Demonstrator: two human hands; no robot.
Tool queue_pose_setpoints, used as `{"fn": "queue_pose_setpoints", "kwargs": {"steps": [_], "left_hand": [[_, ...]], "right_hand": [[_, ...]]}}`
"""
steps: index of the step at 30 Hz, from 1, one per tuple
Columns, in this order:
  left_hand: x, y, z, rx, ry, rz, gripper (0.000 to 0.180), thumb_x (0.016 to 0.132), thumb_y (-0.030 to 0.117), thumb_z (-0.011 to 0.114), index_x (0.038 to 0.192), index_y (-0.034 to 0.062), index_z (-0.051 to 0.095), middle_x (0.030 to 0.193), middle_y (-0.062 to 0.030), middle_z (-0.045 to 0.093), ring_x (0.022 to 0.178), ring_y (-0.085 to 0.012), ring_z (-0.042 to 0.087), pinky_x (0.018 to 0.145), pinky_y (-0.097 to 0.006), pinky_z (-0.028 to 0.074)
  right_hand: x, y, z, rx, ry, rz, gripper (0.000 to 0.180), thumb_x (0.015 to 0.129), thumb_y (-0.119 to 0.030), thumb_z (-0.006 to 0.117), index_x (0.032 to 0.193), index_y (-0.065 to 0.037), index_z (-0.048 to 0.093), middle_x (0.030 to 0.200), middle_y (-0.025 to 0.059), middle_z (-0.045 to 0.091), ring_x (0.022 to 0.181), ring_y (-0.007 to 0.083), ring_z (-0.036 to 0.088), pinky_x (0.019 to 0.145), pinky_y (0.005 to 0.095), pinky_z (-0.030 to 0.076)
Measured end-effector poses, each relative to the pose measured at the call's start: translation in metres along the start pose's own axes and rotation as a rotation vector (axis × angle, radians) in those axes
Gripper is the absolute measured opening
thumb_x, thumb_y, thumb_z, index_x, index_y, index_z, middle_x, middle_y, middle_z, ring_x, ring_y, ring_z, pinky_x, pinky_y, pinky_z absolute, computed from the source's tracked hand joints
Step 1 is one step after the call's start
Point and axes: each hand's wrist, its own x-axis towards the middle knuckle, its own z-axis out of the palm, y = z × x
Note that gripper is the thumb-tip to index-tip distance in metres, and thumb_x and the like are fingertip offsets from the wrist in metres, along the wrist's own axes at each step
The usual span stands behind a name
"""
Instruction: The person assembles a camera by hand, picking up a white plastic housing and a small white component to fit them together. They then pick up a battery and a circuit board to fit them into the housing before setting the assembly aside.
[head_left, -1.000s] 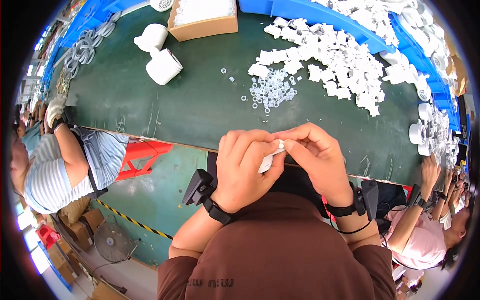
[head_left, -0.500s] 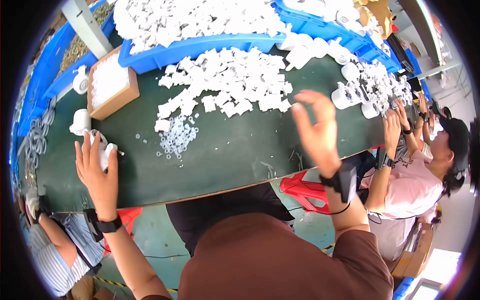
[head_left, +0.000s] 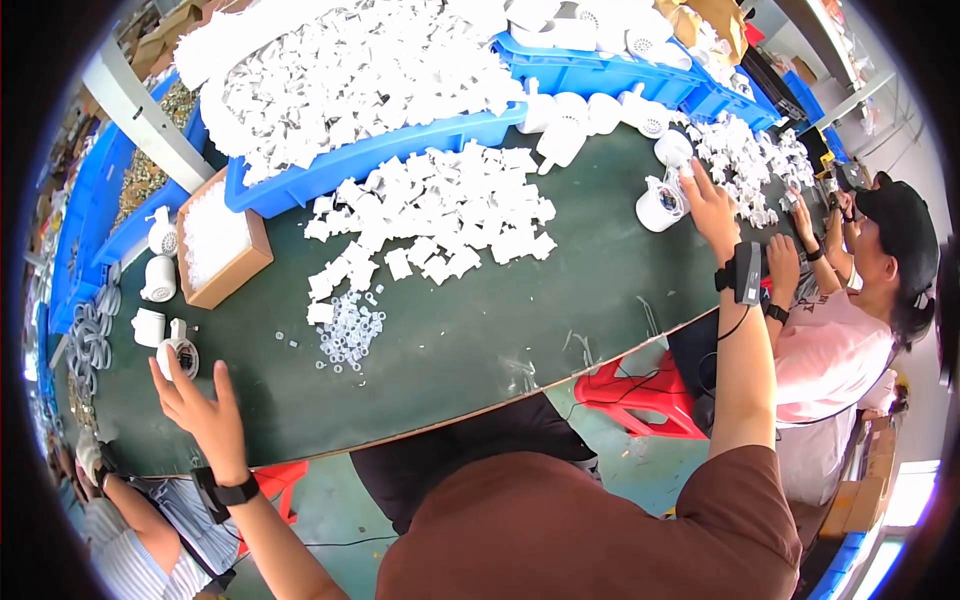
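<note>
My left hand (head_left: 208, 425) is open, thumb and fingers spread, at the left of the green table. Its fingertips overlap a white round housing (head_left: 180, 356) with a dark inside and a short neck; whether they touch it I cannot tell. Behind that lies a white cup-shaped part (head_left: 149, 327). My right hand (head_left: 714, 215) reaches to the right with fingers stretched out. Its fingertips are at the edge of another white cylindrical housing (head_left: 658, 207), whose open end shows dark parts inside. A white round part (head_left: 673, 148) stands just behind this housing.
White clips (head_left: 440, 215) lie heaped mid-table, beside small translucent rings (head_left: 350, 330). Behind are a blue bin (head_left: 380, 140) of white pieces and a cardboard box (head_left: 228, 270). Grey loops (head_left: 92, 340) lie at the left edge. A co-worker (head_left: 835, 340) works at the right.
My right hand has moved right, to the white cylindrical housing. My left hand has drawn back toward me from the round housing, which stays on the table. The view has shifted slightly.
</note>
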Motion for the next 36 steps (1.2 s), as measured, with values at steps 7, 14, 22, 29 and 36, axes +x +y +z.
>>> {"fn": "queue_pose_setpoints", "kwargs": {"steps": [7,14,22,29,36], "left_hand": [[-0.018,0.057,-0.029,-0.173,-0.089,-0.04,0.065,0.094,0.019,0.07,0.152,0.0062,0.044,0.161,-0.021,0.029,0.142,-0.0386,0.032,0.116,-0.05,0.024],[-0.039,0.115,-0.059,-0.349,-0.206,-0.112,0.06,0.09,0.008,0.071,0.146,0.0046,0.05,0.158,-0.0201,0.034,0.139,-0.0385,0.035,0.112,-0.048,0.031],[-0.049,0.154,-0.075,-0.508,-0.248,-0.119,0.046,0.089,0.004,0.069,0.134,0.0044,0.06,0.15,-0.0171,0.048,0.135,-0.0345,0.043,0.111,-0.045,0.034],[-0.055,0.177,-0.082,-0.914,-0.42,-0.063,0.021,0.085,-0.002,0.07,0.105,0.0045,0.072,0.109,-0.0115,0.07,0.099,-0.0315,0.063,0.087,-0.04,0.05],[-0.066,0.19,-0.08,-1.149,-0.609,-0.096,0.026,0.092,0.004,0.066,0.118,0.0034,0.068,0.115,-0.0152,0.068,0.102,-0.0346,0.064,0.09,-0.039,0.051]], "right_hand": [[-0.046,-0.082,-0.015,0.062,-0.085,-0.08,0.064,0.09,-0.071,0.058,0.143,-0.034,0.057,0.147,0.0112,0.054,0.145,0.0444,0.032,0.112,0.0684,0.023],[-0.141,-0.152,-0.045,0.118,-0.143,-0.237,0.056,0.095,-0.06,0.061,0.142,-0.03,0.055,0.152,0.0104,0.047,0.15,0.044,0.023,0.116,0.0666,0.015],[-0.201,-0.187,-0.115,0.319,-0.26,-0.481,0.055,0.095,-0.036,0.069,0.144,-0.016,0.055,0.151,0.0188,0.046,0.139,0.0383,0.038,0.115,0.0485,0.029],[-0.231,-0.207,-0.085,0.398,-0.276,-0.541,0.056,0.087,-0.028,0.08,0.133,-0.009,0.057,0.113,0.0171,0.065,0.081,0.0312,0.065,0.074,0.0384,0.054],[-0.248,-0.225,-0.086,1.115,-0.843,-0.371,0.064,0.085,-0.004,0.077,0.139,-0.003,0.044,0.125,0.0105,0.057,0.116,0.0162,0.058,0.1,0.0327,0.047]]}}
